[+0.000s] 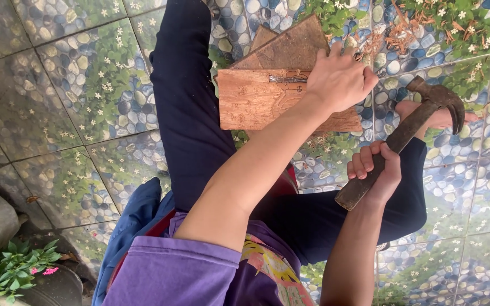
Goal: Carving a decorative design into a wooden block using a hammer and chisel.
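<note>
Squarely under left grip [340, 76]: plank [262, 99]

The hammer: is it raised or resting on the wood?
Raised: the hammer, gripped by the right hand, is beside the wood, not touching.

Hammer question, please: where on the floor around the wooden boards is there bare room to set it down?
The tiled floor left of the outstretched leg is open, up to the potted plant. Another bare patch lies right of the bent leg, below the hammer. It is crowded around the wooden boards, where the left hand rests, and by the wood shavings above. The right hand grips the handle.
</note>
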